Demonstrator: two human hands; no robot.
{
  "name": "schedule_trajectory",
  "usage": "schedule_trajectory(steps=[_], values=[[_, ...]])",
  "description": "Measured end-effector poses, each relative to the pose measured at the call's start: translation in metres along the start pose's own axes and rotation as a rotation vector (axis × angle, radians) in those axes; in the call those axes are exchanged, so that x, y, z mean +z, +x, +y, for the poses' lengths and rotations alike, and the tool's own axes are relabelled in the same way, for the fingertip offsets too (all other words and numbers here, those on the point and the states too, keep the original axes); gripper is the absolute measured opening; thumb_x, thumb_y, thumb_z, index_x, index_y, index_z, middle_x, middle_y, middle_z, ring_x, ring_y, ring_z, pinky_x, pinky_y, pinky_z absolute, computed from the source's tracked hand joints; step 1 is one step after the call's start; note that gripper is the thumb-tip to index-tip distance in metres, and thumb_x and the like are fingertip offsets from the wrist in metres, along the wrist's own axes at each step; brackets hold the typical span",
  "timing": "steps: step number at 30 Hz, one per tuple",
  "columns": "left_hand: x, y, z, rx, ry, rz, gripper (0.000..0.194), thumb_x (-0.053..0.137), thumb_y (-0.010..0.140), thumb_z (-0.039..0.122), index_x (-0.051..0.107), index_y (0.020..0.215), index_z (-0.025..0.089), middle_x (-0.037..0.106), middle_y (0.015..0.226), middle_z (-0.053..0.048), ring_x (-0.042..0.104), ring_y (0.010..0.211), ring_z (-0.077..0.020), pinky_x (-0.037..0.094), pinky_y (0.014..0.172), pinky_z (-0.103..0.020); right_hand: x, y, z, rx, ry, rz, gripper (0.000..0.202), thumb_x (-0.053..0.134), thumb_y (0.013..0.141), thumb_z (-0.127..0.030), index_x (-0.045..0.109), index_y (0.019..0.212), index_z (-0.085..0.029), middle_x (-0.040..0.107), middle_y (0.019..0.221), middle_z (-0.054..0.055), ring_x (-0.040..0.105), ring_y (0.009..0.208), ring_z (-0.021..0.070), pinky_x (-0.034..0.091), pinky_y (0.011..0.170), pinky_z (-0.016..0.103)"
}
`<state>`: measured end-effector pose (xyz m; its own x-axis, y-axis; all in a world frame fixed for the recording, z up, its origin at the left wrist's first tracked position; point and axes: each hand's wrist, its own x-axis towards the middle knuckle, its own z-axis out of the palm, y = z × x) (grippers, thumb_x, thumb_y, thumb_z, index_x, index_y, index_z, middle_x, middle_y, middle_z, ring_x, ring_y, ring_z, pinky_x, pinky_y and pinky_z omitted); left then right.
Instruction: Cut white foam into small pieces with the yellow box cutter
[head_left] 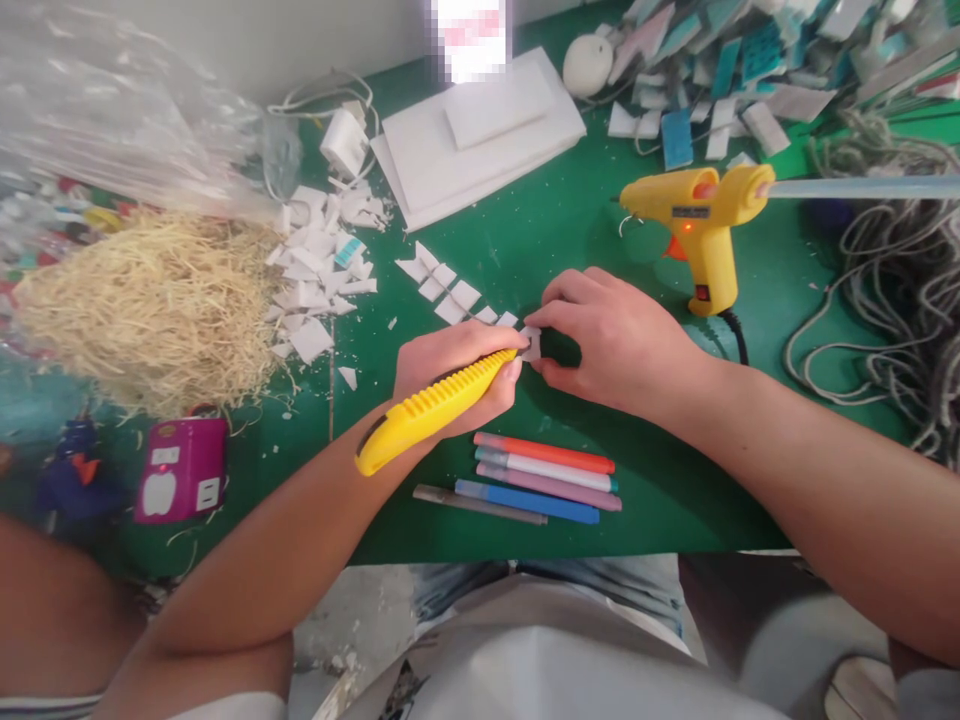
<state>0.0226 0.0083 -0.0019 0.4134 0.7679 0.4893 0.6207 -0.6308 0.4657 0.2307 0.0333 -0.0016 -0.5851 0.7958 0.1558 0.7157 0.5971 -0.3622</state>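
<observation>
In the head view, my left hand [426,355] is wrapped round a yellow utility knife [427,412], its tip end toward the middle of the table. The knife's tip meets a small white piece [532,346] of foam board or card. My right hand [615,330] pinches that piece between thumb and fingers. A slanting row of small white cut squares [464,295] runs up and left from my fingers. Below my hands lie several markers, among them an orange marker [544,453] and a blue marker [527,501]. The knife's blade is mostly hidden by my fingers.
A yellow hot glue gun [709,228] with a lit light stands at the right, beside tangled grey cord [881,270]. White boards [487,135] lie at the back. On the left are white scraps [319,270], dry straw [150,310] and a magenta box [180,470].
</observation>
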Motion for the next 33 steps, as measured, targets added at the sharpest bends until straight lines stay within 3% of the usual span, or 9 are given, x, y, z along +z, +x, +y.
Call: schedule_trajectory(steps=[7, 24, 33], values=[[0.0024, 0.0012, 0.0, -0.014, -0.03, -0.042, 0.019, 0.057, 0.091, 0.025, 0.075, 0.095, 0.022, 0.082, 0.091, 0.0, 0.077, 0.077, -0.015, 0.064, 0.076, -0.023, -0.0005, 0.0002, 0.0014, -0.009, 0.011, -0.007, 0.02, 0.065, 0.082, -0.022, 0.076, 0.098, -0.016, 0.068, 0.104, 0.014, 0.054, 0.088, 0.0257, 0.043, 0.071, 0.039], [0.0067, 0.0003, -0.0017, 0.097, -0.044, 0.003, 0.013, 0.061, 0.091, 0.018, 0.073, 0.095, 0.019, 0.082, 0.092, -0.001, 0.078, 0.078, -0.0133, 0.063, 0.077, -0.021, -0.0035, 0.0023, -0.0036, 0.042, -0.019, -0.068, 0.025, 0.066, 0.083, -0.023, 0.076, 0.103, -0.012, 0.068, 0.109, 0.015, 0.058, 0.093, 0.0282, 0.048, 0.078, 0.042], [0.0063, 0.0028, 0.0004, 0.085, -0.046, -0.068, 0.016, 0.058, 0.096, 0.02, 0.073, 0.097, 0.017, 0.081, 0.09, -0.002, 0.076, 0.079, -0.0121, 0.06, 0.078, -0.02, -0.0043, 0.0023, -0.0049, 0.044, -0.028, -0.065, 0.023, 0.064, 0.083, -0.021, 0.076, 0.101, -0.013, 0.068, 0.108, 0.015, 0.056, 0.093, 0.0283, 0.046, 0.077, 0.041]])
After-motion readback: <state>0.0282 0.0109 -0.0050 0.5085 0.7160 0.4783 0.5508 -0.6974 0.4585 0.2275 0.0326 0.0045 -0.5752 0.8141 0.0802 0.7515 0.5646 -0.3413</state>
